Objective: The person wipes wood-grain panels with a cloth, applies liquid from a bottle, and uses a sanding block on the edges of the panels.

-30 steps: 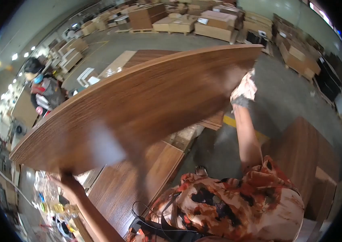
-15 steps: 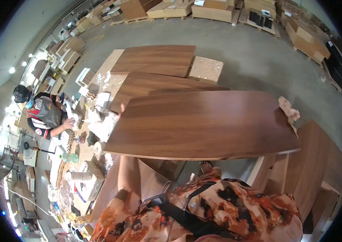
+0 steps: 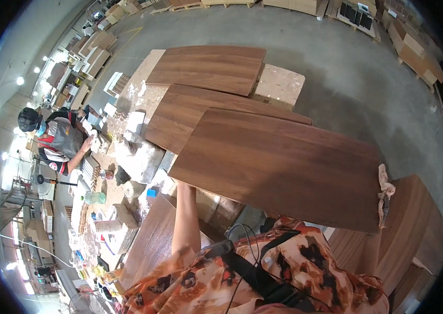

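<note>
A large brown wood-grain panel (image 3: 279,167) is held up in front of me, its right end tilted toward my body. At its near left edge my left hand (image 3: 183,187) grips it from beneath, with the fingers hidden under the board. My right forearm (image 3: 370,252) runs up to the right end, where a bunched beige rag (image 3: 385,188) lies along the edge. Fingers of my right hand cannot be made out there; the hand seems closed on the panel's end with the rag. Beyond lie two similar panels, a nearer one (image 3: 179,115) and a farther one (image 3: 211,68).
A messy workbench (image 3: 140,97) stretches along the left, with a wrapped white bundle (image 3: 140,159) and a green-tinted bottle (image 3: 95,198). A co-worker (image 3: 62,138) handles something across it. More wooden panels (image 3: 407,225) stand at my right. Cartons on pallets (image 3: 415,49) line the far floor.
The held panel has swung, its right end coming down toward me and its left edge shifting right. My left forearm moved right with it. The rag came lower along the right end.
</note>
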Demonstrator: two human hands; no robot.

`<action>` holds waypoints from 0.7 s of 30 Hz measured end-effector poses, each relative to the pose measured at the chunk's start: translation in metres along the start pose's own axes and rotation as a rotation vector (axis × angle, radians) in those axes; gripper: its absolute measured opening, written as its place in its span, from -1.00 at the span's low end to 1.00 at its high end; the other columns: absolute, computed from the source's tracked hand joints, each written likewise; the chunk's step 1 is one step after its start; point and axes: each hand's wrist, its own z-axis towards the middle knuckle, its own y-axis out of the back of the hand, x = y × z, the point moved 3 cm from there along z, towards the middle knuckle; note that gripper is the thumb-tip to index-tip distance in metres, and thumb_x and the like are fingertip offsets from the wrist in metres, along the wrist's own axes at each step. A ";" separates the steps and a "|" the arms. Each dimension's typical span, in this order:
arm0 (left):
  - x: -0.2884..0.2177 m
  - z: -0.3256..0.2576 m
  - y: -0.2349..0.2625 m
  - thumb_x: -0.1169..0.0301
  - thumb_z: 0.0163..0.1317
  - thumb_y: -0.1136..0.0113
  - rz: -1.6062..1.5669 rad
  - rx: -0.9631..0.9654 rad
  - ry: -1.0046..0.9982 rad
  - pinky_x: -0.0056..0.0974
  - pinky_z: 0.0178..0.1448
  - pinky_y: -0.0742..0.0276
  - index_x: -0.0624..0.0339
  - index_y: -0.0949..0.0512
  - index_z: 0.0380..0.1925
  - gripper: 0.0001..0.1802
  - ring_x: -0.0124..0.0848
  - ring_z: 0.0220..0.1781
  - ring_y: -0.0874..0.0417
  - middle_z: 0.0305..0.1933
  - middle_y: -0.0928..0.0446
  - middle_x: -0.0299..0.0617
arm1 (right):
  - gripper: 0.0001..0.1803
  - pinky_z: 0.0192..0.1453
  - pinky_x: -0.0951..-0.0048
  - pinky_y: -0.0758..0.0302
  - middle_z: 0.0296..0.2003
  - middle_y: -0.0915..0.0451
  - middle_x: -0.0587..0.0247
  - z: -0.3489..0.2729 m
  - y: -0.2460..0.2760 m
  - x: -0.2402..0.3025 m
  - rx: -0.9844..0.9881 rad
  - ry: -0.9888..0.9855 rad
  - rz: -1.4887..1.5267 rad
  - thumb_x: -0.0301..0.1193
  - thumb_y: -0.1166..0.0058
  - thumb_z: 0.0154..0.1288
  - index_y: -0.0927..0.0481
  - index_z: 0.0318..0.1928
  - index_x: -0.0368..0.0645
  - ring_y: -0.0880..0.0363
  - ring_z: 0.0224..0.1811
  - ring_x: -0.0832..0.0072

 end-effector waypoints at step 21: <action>0.114 -0.060 -0.015 -0.28 0.36 -0.09 2.208 0.152 -0.887 0.26 0.61 -0.05 -0.03 0.10 0.64 0.05 0.44 0.64 0.17 0.63 0.41 0.49 | -0.45 0.51 0.00 -0.23 0.43 -0.36 -0.04 0.022 -0.227 0.059 0.395 0.643 -0.462 -0.11 0.07 0.55 -0.46 0.39 -0.14 -0.33 0.46 0.03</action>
